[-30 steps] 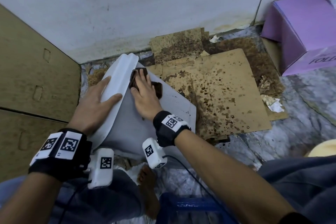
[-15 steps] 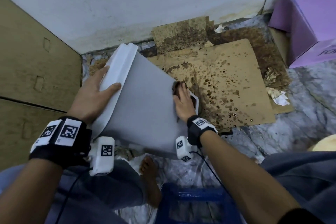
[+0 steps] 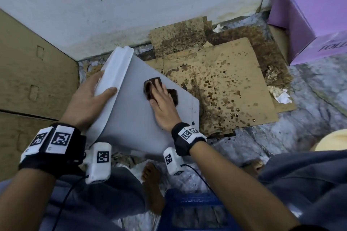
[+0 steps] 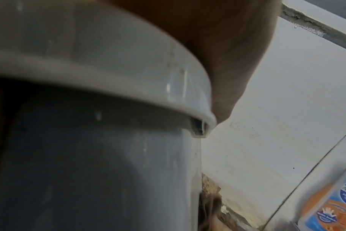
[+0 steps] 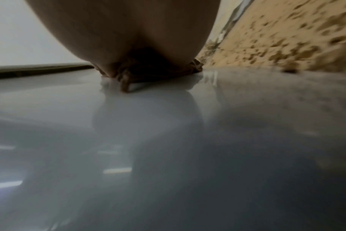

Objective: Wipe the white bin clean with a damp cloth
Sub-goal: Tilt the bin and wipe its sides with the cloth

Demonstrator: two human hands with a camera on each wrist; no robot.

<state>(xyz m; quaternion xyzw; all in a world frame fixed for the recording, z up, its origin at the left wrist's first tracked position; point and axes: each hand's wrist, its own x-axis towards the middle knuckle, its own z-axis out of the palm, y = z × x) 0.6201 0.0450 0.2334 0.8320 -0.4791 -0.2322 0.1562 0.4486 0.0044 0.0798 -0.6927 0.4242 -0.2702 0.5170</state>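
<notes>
White bin lies tipped on floor at frame centre, rim toward 11 o'clock, base toward 4 o'clock. Left hand at 9 o'clock grips rim, thumb across it. Right hand at centre, fingers straight, presses brown cloth flat on bin side. Stained cardboard at 2 o'clock.

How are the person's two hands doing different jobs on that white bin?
The left hand grips the bin's rim, thumb on the outer side and fingers behind the lip, while the right hand lies flat. The left hand touches plastic directly; the right hand presses a dark brown cloth against the white bin's side wall. Both wear black wristbands with square markers.
</notes>
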